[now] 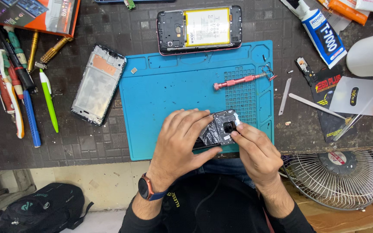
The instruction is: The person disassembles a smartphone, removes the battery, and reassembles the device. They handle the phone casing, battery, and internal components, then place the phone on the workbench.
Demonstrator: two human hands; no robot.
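My left hand (181,140) grips a small dark phone part (219,127) with a camera opening, held over the near edge of the blue repair mat (173,86). My right hand (255,149) pinches the part's right edge with thumb and fingertips. An opened phone body (199,29) with a yellow battery lies at the far edge of the mat. A phone frame (98,84) with no screen lies left of the mat. A pink screwdriver (236,81) rests on the mat's grid.
Pens and screwdrivers (18,82) lie at far left. A glue tube (322,32), thin metal pry tools (314,105) and packets (359,97) sit right. A small fan (337,177) stands below the bench at right, a black backpack (44,209) at left.
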